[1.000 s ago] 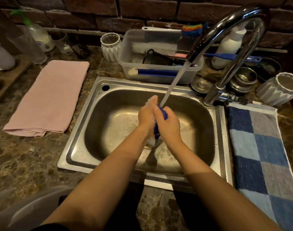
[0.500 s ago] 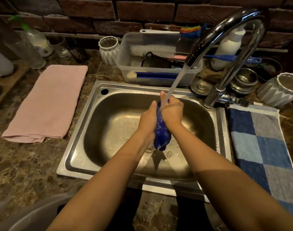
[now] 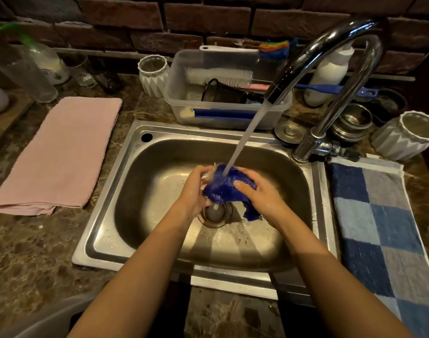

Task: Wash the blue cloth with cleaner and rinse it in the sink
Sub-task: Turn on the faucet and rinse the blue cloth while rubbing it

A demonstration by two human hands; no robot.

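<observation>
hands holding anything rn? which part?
Both grip the blue cloth under the tap stream: left hand on its left edge, right hand over its right side; a corner hangs free below.

hands 2 (image 3: 194, 189) (image 3: 262, 193) | blue cloth 1 (image 3: 223, 189) | towels 2 (image 3: 60, 154) (image 3: 379, 220) | white ribbed cups 2 (image 3: 153, 75) (image 3: 406, 135) | steel bowls perhaps 2 (image 3: 352, 124)

**Brown stone worktop around a steel sink**

The mottled brown worktop (image 3: 38, 245) runs along a brick wall and holds a stainless steel sink (image 3: 106, 211) set into it. Left of the sink lies a folded pink towel (image 3: 60, 154); right of it, a blue-and-grey checked towel (image 3: 384, 230). Behind the sink stands a clear plastic tub (image 3: 184, 103) of brushes, with a white ribbed cup (image 3: 153, 76) just beside it on the left. Clear glasses (image 3: 84, 74) stand at the back left. Near the chrome tap (image 3: 313, 145) sit small steel bowls (image 3: 352, 123), a white bottle (image 3: 328, 76) and another white ribbed cup (image 3: 406, 140).
</observation>
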